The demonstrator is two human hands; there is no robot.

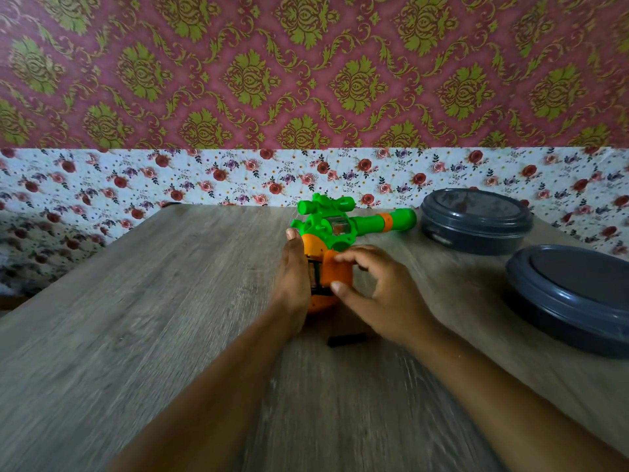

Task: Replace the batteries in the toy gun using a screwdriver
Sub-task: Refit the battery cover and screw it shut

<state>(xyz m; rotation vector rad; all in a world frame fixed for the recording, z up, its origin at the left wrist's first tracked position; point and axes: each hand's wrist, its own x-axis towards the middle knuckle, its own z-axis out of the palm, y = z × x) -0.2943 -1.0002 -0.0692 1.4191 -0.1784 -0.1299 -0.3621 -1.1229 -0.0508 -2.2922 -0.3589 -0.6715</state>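
On table (143, 301), L hand (292, 277) grips toy gun (337, 226), R hand (377, 291) pinches batt cover (335, 272).

A wood-grain bench (136, 318) is carrying a green and orange toy gun (340, 226) lying near its far edge, a small dark stick-like item (347, 339), too blurred to identify, lying closer in, and two dark grey lidded round containers (476, 219) (575, 298) sitting at the right.

wall (306, 69): maroon-gold damask | lower band (204, 178): floral, perhaps paper | table (136, 318): grey woodgrain
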